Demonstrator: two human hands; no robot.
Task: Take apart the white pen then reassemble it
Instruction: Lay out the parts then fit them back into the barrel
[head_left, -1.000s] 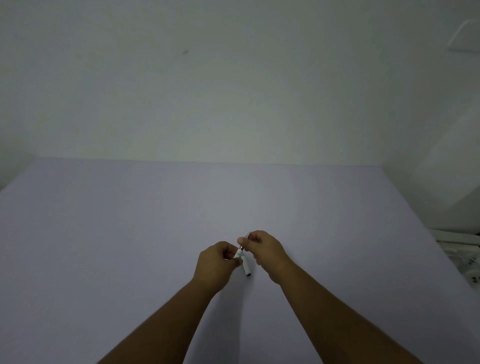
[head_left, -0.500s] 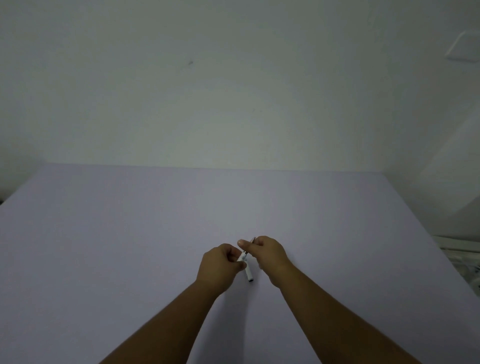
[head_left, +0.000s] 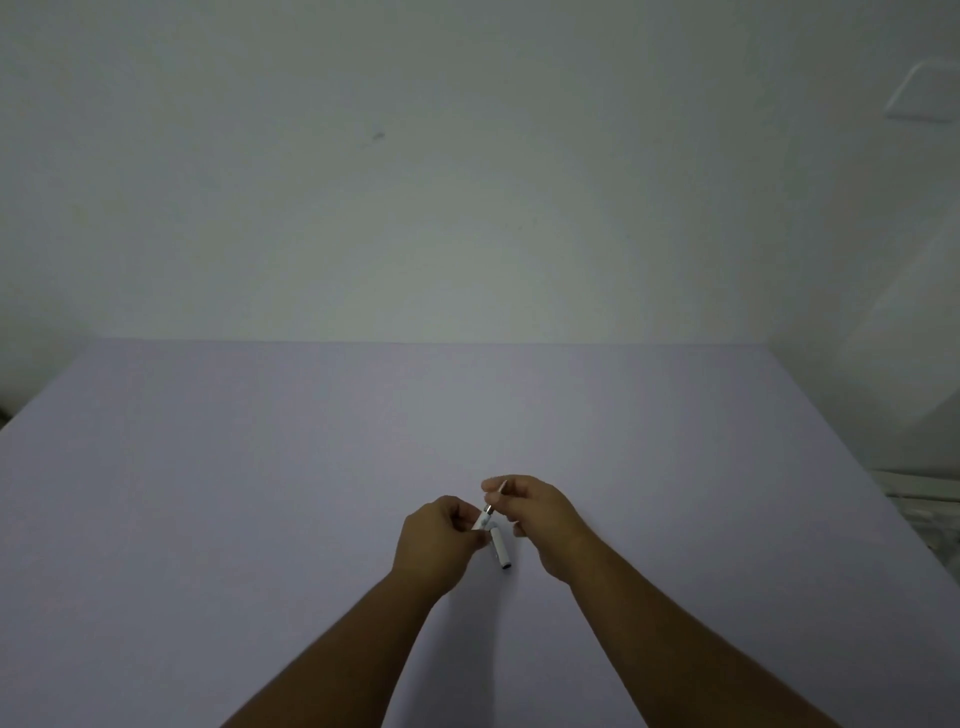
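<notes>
Vs 0.5 s ago: the hands sit a touch further apart, and more of the thin refill (head_left: 500, 491) shows between them. It now pokes out far-right past the right hand's fingertips, w/ a small metal collar where it meets the white barrel piece (head_left: 482, 519). The view is much the same; wall and table edge line up roughly as before.

Left hand (head_left: 434, 540): fingers curled in, thumb and forefinger pinching the white barrel piece at its near-left end. Right hand (head_left: 540, 519): thumb and forefinger pressed together on the refill up near the far tip, other fingers loosely curled under. Whether refill and barrel are fully separated I can't tell, since the join is too small.

A second white pen part (head_left: 501, 548), short tube w/ a dark end, lies in the gap between the hands, slanting near-right. Can't tell if it rests on the table or hangs from the left hand's fingers. All pen pieces are near-centre of the scene, just right of the mid-line.

Surface: a plain pale lilac table (head_left: 260, 493), matte, running back to a straight far edge. Behind it is a bare off-white wall (head_left: 467, 182) w/ a small dark mark (head_left: 377, 136) upper-centre. A pale rectangular plate (head_left: 922, 98) is on the wall far right. White items at the right edge, beyond the table, are too dim to identify. Light is low overall.
</notes>
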